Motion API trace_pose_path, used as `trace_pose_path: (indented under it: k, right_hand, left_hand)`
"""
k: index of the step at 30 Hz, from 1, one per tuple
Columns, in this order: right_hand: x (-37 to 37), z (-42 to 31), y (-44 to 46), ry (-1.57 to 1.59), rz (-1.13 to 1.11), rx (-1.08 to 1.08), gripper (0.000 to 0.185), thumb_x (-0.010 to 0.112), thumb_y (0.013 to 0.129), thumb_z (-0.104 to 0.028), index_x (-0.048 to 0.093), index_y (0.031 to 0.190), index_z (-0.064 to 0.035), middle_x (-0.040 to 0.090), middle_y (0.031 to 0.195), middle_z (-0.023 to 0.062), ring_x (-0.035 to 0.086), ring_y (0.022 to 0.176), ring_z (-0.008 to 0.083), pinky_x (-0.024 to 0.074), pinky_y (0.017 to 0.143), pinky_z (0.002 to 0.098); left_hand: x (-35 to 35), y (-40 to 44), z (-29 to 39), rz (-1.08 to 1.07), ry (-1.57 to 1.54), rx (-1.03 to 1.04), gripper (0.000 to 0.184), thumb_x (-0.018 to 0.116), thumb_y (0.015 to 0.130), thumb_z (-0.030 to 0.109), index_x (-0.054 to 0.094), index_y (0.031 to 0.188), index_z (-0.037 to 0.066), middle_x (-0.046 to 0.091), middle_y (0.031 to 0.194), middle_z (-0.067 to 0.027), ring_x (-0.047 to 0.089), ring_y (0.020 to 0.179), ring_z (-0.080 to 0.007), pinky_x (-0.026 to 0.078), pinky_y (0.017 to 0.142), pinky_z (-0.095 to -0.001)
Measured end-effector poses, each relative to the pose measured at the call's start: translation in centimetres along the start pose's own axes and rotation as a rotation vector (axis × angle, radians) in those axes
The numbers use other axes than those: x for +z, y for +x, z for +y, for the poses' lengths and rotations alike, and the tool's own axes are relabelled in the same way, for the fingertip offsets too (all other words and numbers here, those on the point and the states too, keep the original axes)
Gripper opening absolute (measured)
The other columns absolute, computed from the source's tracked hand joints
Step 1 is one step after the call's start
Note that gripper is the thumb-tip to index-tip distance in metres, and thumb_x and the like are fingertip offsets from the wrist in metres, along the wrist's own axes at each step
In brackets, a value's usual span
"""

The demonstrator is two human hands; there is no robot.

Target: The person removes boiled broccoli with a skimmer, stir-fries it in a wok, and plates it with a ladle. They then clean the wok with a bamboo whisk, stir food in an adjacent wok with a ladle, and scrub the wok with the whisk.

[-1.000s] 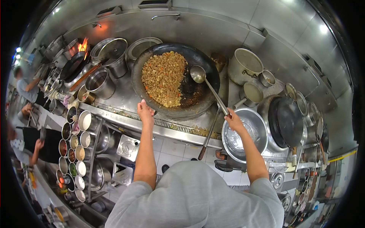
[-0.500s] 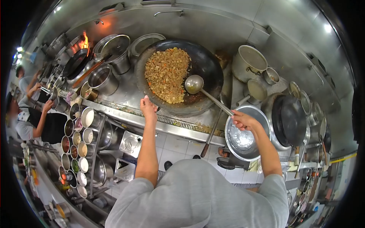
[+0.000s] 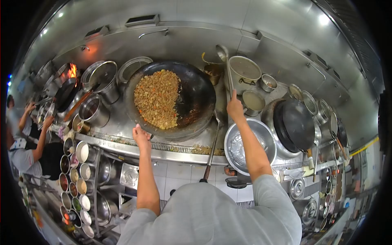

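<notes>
A large black wok (image 3: 198,90) sits on the range, with a heap of browned minced food with orange bits (image 3: 157,98) on its left side. My left hand (image 3: 142,137) is closed at the wok's near left edge, apparently round its handle, which the fingers mostly hide. My right hand (image 3: 235,108) grips the long handle of a metal ladle (image 3: 222,54). The ladle's bowl is raised at the back, above and beside a small brownish pot (image 3: 213,73). A thin yellow curve shows above that pot; I cannot tell what it is.
A wide steel basin (image 3: 267,139) stands below my right forearm. A wooden-handled utensil (image 3: 212,149) leans at the range's front edge. Stacked woks (image 3: 300,124) stand right, seasoning containers (image 3: 82,152) lower left. Flames (image 3: 72,70) rise far left, near other people (image 3: 26,157).
My right hand has lifted the ladle out of the wok and swung it back and right, towards the small pot. My left hand stays at the wok's edge. The whole view has shifted.
</notes>
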State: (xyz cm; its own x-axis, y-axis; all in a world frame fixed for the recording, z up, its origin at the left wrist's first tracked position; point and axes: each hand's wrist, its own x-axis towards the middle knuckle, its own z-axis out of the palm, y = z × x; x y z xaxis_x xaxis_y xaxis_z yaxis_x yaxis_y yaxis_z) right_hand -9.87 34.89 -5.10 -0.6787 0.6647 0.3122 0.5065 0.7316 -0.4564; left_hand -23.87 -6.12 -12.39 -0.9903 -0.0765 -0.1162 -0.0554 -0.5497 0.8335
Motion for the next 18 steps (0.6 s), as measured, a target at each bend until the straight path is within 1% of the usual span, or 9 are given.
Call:
trace_pose_path:
  k: [3,4,5,7,10,13,15,17,18]
  right_hand:
    - [-0.1,2.6,-0.1,0.219,0.083,-0.104,0.065,0.054,0.089,-0.012,0.03,0.149,-0.0129,0.066,0.093,0.0229,0.063,0.085,0.0443,0.05,0.077,0.0482]
    - [-1.7,2.3,-1.3,0.278,-0.046,0.007,0.064,0.055,0.089,-0.014,0.032,0.148,-0.0105,0.065,0.092,0.0192,0.064,0.084,0.0389,0.05,0.078,0.0453]
    - [-2.1,3.7,-2.1,0.302,-0.144,-0.012,0.064,0.059,0.09,-0.016,0.032,0.149,-0.0139,0.067,0.099,0.0195,0.065,0.084,0.0401,0.0509,0.079,0.0463]
    - [-6.5,0.5,-5.3,0.489,-0.472,0.29,0.065,0.06,0.091,-0.016,0.031,0.15,-0.0123,0.064,0.091,0.0117,0.064,0.079,0.0286,0.052,0.076,0.0402]
    - [-4.4,2.0,-7.8,0.471,-0.613,0.256,0.065,0.061,0.092,-0.016,0.033,0.15,-0.0122,0.06,0.09,0.0074,0.061,0.076,0.0213,0.0521,0.073,0.0355]
    - [-0.1,4.9,-8.9,0.451,-0.623,0.041,0.065,0.062,0.091,-0.017,0.035,0.15,-0.0137,0.06,0.093,0.009,0.06,0.074,0.0222,0.0515,0.071,0.0346]
    - [0.3,4.9,-9.3,0.424,-0.648,0.059,0.065,0.062,0.091,-0.018,0.036,0.15,-0.0158,0.06,0.093,0.0092,0.059,0.074,0.0228,0.0506,0.073,0.0335]
    - [0.7,4.8,-9.5,0.352,-0.7,0.008,0.066,0.062,0.091,-0.019,0.034,0.151,-0.0176,0.06,0.093,0.009,0.058,0.068,0.0217,0.0514,0.066,0.0345]
    - [-0.1,3.8,-9.6,0.341,-0.749,0.035,0.067,0.06,0.092,-0.019,0.03,0.153,-0.0176,0.059,0.089,0.0081,0.054,0.056,0.0195,0.0472,0.051,0.0344]
  left_hand:
    - [-0.8,0.7,-0.6,-0.039,-0.002,0.026,0.032,0.056,0.1,0.033,0.038,0.079,0.016,0.03,0.059,0.0048,0.028,0.046,-0.006,0.026,0.038,-0.0252]
    - [-0.5,0.4,-0.3,-0.02,-0.003,0.006,0.033,0.056,0.1,0.033,0.037,0.079,0.016,0.031,0.059,0.0048,0.028,0.046,-0.0062,0.026,0.038,-0.0252]
    - [-0.5,0.2,-0.1,-0.012,0.005,0.003,0.034,0.056,0.1,0.033,0.036,0.079,0.015,0.031,0.059,0.0047,0.028,0.046,-0.0063,0.026,0.038,-0.0253]
    - [-0.5,0.4,-0.1,-0.014,-0.011,-0.008,0.034,0.056,0.1,0.031,0.036,0.078,0.015,0.031,0.059,0.0048,0.029,0.045,-0.0068,0.026,0.038,-0.0257]
    - [-0.3,0.2,0.1,-0.006,-0.02,-0.009,0.033,0.055,0.101,0.03,0.036,0.079,0.015,0.031,0.059,0.0047,0.029,0.045,-0.0074,0.027,0.038,-0.0262]
    - [-0.2,0.1,0.2,-0.002,-0.013,-0.012,0.033,0.055,0.101,0.029,0.036,0.078,0.015,0.03,0.059,0.0044,0.028,0.044,-0.0078,0.027,0.037,-0.0267]
    - [-0.1,0.3,0.2,0.007,-0.018,-0.014,0.033,0.055,0.101,0.029,0.036,0.078,0.015,0.03,0.059,0.0042,0.028,0.044,-0.0079,0.027,0.037,-0.0267]
    - [-0.2,0.4,0.1,0.02,-0.021,-0.018,0.033,0.055,0.101,0.029,0.036,0.078,0.015,0.03,0.058,0.004,0.028,0.044,-0.008,0.027,0.037,-0.0266]
    - [-0.1,0.2,0.3,0.016,-0.022,-0.019,0.033,0.055,0.101,0.029,0.036,0.078,0.014,0.03,0.059,0.004,0.028,0.044,-0.008,0.027,0.038,-0.0265]
